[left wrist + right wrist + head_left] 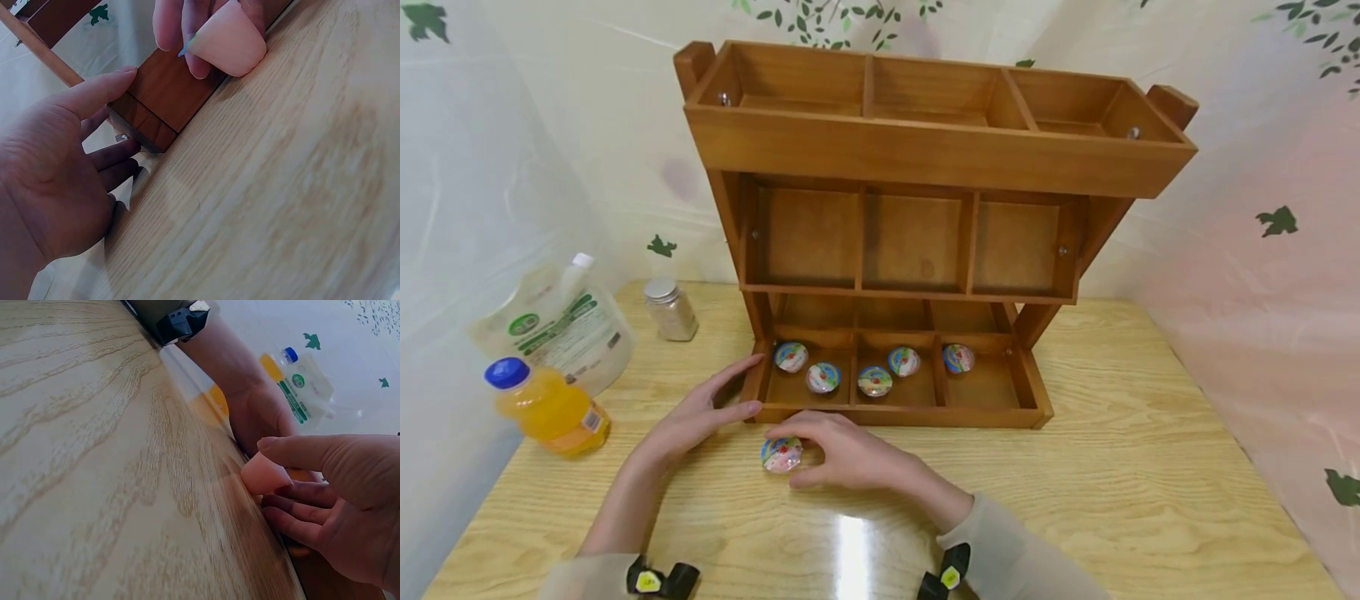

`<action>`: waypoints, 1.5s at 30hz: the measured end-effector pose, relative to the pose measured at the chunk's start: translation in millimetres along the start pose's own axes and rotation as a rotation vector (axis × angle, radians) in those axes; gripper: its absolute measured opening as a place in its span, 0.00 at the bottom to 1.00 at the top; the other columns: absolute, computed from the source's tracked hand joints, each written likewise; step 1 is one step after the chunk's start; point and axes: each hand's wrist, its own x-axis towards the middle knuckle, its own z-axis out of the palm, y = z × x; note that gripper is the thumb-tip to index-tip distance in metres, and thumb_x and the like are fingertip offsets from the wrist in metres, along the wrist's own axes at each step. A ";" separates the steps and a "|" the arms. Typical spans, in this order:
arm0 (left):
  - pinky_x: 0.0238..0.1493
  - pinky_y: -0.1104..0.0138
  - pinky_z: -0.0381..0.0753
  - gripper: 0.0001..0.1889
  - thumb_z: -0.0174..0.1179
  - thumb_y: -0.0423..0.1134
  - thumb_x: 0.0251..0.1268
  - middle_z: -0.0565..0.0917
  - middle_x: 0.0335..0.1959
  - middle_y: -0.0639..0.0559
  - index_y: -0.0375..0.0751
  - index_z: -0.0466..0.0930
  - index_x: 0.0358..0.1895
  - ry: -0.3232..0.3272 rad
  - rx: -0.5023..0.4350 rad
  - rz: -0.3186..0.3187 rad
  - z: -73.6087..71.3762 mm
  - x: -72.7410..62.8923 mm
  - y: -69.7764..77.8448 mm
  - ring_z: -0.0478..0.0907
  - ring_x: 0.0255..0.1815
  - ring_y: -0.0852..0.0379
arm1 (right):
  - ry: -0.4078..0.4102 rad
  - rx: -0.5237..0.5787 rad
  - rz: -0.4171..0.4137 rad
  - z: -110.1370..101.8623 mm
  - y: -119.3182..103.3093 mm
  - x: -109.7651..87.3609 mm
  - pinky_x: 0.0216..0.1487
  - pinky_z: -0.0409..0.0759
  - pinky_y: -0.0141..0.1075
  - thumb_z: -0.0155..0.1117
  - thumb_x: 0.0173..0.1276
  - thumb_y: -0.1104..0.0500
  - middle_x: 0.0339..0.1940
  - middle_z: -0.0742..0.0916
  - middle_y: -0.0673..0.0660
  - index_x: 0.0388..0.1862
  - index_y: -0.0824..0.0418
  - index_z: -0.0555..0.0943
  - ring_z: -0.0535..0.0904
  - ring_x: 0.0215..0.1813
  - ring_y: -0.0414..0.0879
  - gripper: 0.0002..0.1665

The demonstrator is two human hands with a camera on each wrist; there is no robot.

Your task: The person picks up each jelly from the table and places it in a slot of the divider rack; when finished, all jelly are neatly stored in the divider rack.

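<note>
My right hand [857, 454] holds a small pink jelly cup [781, 456] with a printed lid, low over the table in front of the wooden shelf [940, 158]. In the right wrist view the cup [265, 475] lies between thumb and fingers, its lid turned away. The left wrist view shows it tilted, its base at or close to the table. My left hand [700, 417] touches the left end of the shelf's bottom tray [895, 417], thumb at the front corner [147, 119]. That tray holds two jelly cups [823, 378] at left, two [875, 382] in the middle and one [958, 358] at right.
Left of the shelf stand a jar [672, 310] with a silver lid, a white refill pouch [568, 325] and an orange drink bottle [550, 408] with a blue cap. The shelf's upper tiers [925, 150] overhang the bottom tray. A patterned curtain [1225, 167] hangs behind.
</note>
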 end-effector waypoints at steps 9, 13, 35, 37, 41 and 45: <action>0.78 0.27 0.41 0.37 0.61 0.49 0.75 0.50 0.86 0.45 0.59 0.57 0.82 -0.006 -0.011 0.002 -0.1 -0.4 0.6 0.40 0.86 0.33 | 0.013 -0.021 -0.002 2.0 0.3 0.5 0.71 0.75 0.33 0.72 0.70 0.52 0.66 0.83 0.47 0.72 0.47 0.76 0.77 0.68 0.37 0.32; 0.78 0.27 0.40 0.37 0.61 0.49 0.75 0.50 0.86 0.45 0.59 0.57 0.82 -0.005 -0.009 -0.002 -0.4 -0.3 1.2 0.39 0.87 0.33 | 0.014 -0.028 0.006 2.2 0.1 0.3 0.70 0.76 0.33 0.71 0.71 0.52 0.66 0.83 0.46 0.72 0.46 0.76 0.77 0.67 0.37 0.31; 0.77 0.26 0.40 0.38 0.62 0.50 0.74 0.49 0.87 0.44 0.60 0.56 0.82 -0.002 -0.002 -0.016 -0.6 -1.0 1.9 0.39 0.86 0.33 | 0.029 0.020 0.029 0.8 -3.1 -0.9 0.52 0.80 0.21 0.71 0.71 0.52 0.56 0.85 0.49 0.70 0.54 0.79 0.78 0.49 0.32 0.30; 0.78 0.26 0.40 0.38 0.62 0.50 0.74 0.49 0.87 0.45 0.60 0.56 0.82 -0.001 -0.002 -0.014 -0.7 -1.0 1.7 0.39 0.86 0.33 | 0.031 0.038 0.036 0.4 -3.8 -0.9 0.51 0.80 0.21 0.72 0.70 0.52 0.55 0.85 0.49 0.70 0.54 0.79 0.78 0.48 0.32 0.30; 0.78 0.27 0.41 0.38 0.62 0.50 0.74 0.50 0.86 0.45 0.60 0.56 0.82 -0.001 -0.003 -0.010 -0.5 -1.2 1.2 0.39 0.87 0.34 | 0.034 0.055 0.040 1.2 -5.2 -1.3 0.51 0.80 0.19 0.71 0.71 0.48 0.54 0.85 0.48 0.70 0.55 0.79 0.79 0.47 0.30 0.31; 0.78 0.27 0.41 0.37 0.62 0.50 0.74 0.50 0.86 0.46 0.61 0.57 0.82 -0.004 -0.008 -0.006 -0.4 -1.0 1.0 0.39 0.87 0.34 | 0.053 0.063 0.026 1.5 -5.3 -1.9 0.50 0.80 0.18 0.70 0.71 0.45 0.54 0.84 0.47 0.70 0.55 0.79 0.80 0.48 0.29 0.32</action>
